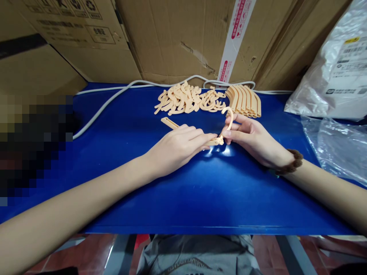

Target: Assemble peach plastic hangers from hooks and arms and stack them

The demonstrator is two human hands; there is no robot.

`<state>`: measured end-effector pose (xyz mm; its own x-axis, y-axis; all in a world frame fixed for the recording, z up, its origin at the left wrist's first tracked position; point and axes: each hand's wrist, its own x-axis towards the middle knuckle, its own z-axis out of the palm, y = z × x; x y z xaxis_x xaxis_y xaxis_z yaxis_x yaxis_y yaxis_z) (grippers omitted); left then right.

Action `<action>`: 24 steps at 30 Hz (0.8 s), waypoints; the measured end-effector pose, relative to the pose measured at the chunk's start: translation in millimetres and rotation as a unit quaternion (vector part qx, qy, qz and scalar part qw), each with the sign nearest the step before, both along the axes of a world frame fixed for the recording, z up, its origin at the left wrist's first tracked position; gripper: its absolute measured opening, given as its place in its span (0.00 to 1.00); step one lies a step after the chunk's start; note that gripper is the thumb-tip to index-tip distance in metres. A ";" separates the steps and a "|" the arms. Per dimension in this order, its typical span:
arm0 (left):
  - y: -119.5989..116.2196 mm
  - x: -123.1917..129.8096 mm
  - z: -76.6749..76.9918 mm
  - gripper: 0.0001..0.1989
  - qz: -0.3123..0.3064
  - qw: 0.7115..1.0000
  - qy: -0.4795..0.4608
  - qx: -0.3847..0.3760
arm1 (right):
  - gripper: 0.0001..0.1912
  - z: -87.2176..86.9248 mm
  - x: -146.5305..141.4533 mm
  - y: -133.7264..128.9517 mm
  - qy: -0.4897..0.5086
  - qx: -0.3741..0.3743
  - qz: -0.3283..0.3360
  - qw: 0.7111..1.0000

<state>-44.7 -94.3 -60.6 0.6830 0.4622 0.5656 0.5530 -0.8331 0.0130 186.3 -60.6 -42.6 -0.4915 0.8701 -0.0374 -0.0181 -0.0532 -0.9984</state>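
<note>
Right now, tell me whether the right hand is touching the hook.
Touching: the head view shows the right hand pinching the hook near its lower end.

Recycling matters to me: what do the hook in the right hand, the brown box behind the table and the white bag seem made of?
Hook: probably plastic, smooth; its even cream colour suggests moulding.
Box: cardboard, matt, with a scuffed brown surface.
Bag: likely plastic film, shiny and crinkled.

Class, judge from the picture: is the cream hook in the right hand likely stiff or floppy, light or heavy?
The hook is probably stiff: its curved end stands up without drooping. It is likely light, being slim and plastic-looking. Its smooth-looking surface might slip a little when pinched.
</note>
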 end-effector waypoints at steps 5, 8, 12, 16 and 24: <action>-0.5 -0.3 0.4 0.15 0.013 1.000 0.025 0.008 | 0.22 -2.3 -1.7 -1.6 -0.002 0.020 -0.021 1.000; -0.8 0.1 0.6 0.16 0.018 0.999 0.037 0.005 | 0.23 -2.4 -2.0 -2.5 -0.009 0.023 -0.029 0.999; -0.2 0.3 0.2 0.16 0.029 0.998 0.050 0.009 | 0.22 -1.7 -1.9 -3.9 -0.019 0.038 -0.042 0.998; -0.1 0.1 0.3 0.17 0.039 0.997 0.067 0.021 | 0.21 -1.0 -1.5 -4.0 -0.030 0.064 -0.053 0.996; -1.0 0.2 1.6 0.16 0.037 0.996 0.076 0.012 | 0.21 0.1 -2.7 -3.6 -0.044 0.053 -0.043 0.997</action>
<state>-44.5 -95.4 -59.0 0.7266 0.5018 0.4694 0.6068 -0.7891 -0.0958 183.6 -64.2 -42.5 -0.4139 0.9101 0.0184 0.0692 0.0517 -0.9963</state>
